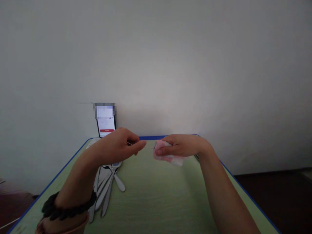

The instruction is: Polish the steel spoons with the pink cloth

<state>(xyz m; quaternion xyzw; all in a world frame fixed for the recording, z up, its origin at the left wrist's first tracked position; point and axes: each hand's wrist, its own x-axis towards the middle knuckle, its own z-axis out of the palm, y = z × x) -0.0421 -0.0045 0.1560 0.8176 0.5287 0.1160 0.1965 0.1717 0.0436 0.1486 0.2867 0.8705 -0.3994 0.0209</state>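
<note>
My left hand (124,146) is closed, thumb pointing right, above the middle of the table's far part. A thin pale strip (149,148), seen nearly edge-on, runs from its fingers to the cloth; its kind cannot be made out. My right hand (180,145) is closed around a folded pink and white cloth (168,157), which wraps or meets the strip's right end. Below my left hand lies a loose bunch of metal cutlery (104,190), with several handles fanned toward me; my left forearm hides part of it.
A lit phone (106,125) leans upright against the pale wall (156,65) at the back left. The green table (156,201) has a blue edge. Something white (92,142) lies by the phone's foot. Dark metal pieces (197,157) show partly behind my right wrist.
</note>
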